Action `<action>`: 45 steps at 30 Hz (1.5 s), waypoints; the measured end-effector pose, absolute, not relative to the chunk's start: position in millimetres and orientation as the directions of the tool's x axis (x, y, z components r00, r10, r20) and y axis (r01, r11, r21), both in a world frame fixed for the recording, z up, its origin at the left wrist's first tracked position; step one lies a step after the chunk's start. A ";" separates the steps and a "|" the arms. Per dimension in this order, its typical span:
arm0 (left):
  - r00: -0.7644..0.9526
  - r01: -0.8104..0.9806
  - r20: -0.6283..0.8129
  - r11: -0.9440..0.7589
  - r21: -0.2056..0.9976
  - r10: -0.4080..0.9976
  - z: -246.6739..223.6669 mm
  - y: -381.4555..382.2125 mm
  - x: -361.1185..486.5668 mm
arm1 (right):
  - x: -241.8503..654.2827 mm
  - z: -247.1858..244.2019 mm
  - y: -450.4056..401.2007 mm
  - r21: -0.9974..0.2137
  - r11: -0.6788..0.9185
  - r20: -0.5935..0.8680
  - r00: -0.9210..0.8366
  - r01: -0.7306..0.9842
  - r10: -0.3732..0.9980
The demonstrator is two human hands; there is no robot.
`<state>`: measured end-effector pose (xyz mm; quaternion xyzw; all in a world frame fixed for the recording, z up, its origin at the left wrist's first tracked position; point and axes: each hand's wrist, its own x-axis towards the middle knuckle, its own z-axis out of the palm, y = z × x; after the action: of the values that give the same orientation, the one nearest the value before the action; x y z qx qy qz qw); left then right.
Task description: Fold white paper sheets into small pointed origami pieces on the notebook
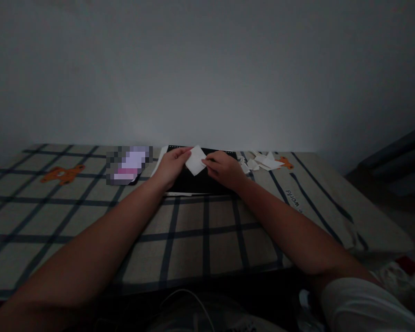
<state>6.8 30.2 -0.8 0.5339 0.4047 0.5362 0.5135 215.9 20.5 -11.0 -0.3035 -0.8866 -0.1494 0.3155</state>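
Between my two hands a small square of white paper (195, 161) is held up with one corner pointing down, over a black notebook (190, 183). My left hand (173, 165) pinches its upper left edge between thumb and fingers. At the right corner, the closed fingertips of my right hand (224, 167) grip the paper. Whether the square has folded layers is too small to tell. White sheets stick out from under the notebook's left and lower edges.
Torn and cut white paper pieces (268, 160) lie right of the notebook. To the left is a phone-like device (131, 166), blurred out. A checked cloth (190, 230) covers the table, which meets a plain wall (207, 78). A thin pale cable (193, 295) hangs below the front edge.
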 end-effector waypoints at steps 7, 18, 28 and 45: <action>0.160 -0.193 0.065 -0.033 0.981 0.985 4.4 26.0 6.5 | 214.1 -13.1 21.4 -0.002 0.804 0.698 -0.575 0.595 0.428; 0.167 0.056 0.140 -0.151 0.987 0.976 7.4 21.0 8.1 | 214.9 -13.3 21.9 -0.031 0.799 0.699 -0.559 0.600 0.446; 0.192 0.144 0.162 -0.191 0.971 0.968 6.9 18.9 7.5 | 214.6 -10.0 21.5 -0.108 0.787 0.675 -0.536 0.608 0.506; 0.241 0.219 0.160 -0.214 0.952 0.957 6.4 18.5 4.7 | 215.1 -1.1 18.5 -0.428 0.626 0.619 -0.293 0.652 0.728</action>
<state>4.7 18.5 6.4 0.6550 0.4488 0.4220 0.4375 215.1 18.5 -1.1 -0.4298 -0.8028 0.0467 0.4106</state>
